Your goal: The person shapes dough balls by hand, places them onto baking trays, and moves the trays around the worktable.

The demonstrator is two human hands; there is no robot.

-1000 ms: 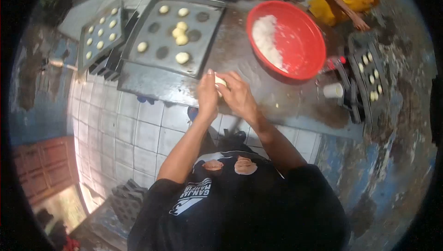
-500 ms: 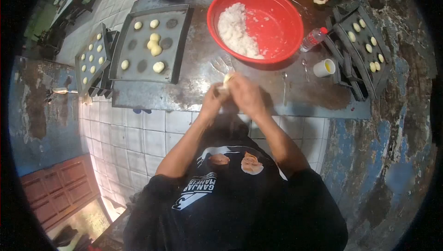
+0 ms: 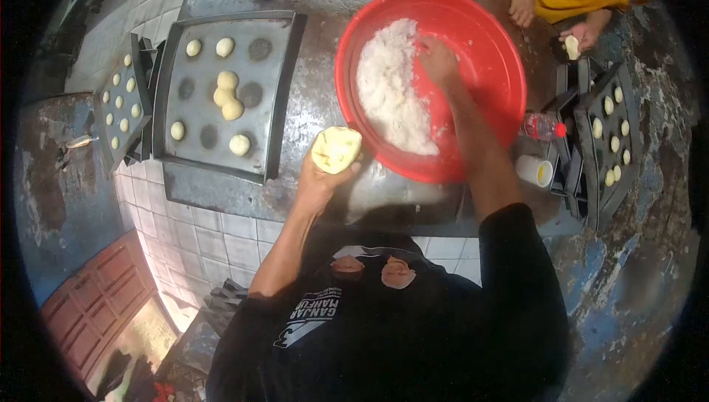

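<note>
The left hand [image 3: 317,182] supports a flattened dough piece [image 3: 336,148]. The right hand [image 3: 439,64] is inside the red basin [image 3: 484,51], beside a white crumbly mass [image 3: 395,95]. A tray [image 3: 258,130] rests on the bench [image 3: 317,62].

1. Large tray [image 3: 203,110] is lying on the table [image 3: 317,25], to my left, dough balls [image 3: 227,95] sitting in it.
2. Basin [image 3: 484,47] is standing right of it, heap [image 3: 393,92] lying in its left half.
3. My right hand [image 3: 439,62] is sitting inside the basin.
4. My left hand [image 3: 322,181] is holding a dough piece [image 3: 336,149] between tray and basin.
5. Bottle [image 3: 541,126] and cup [image 3: 531,170] are sitting right of the basin, cup nearer me.
6. Stacked trays [image 3: 611,124] are standing right of both.
</note>
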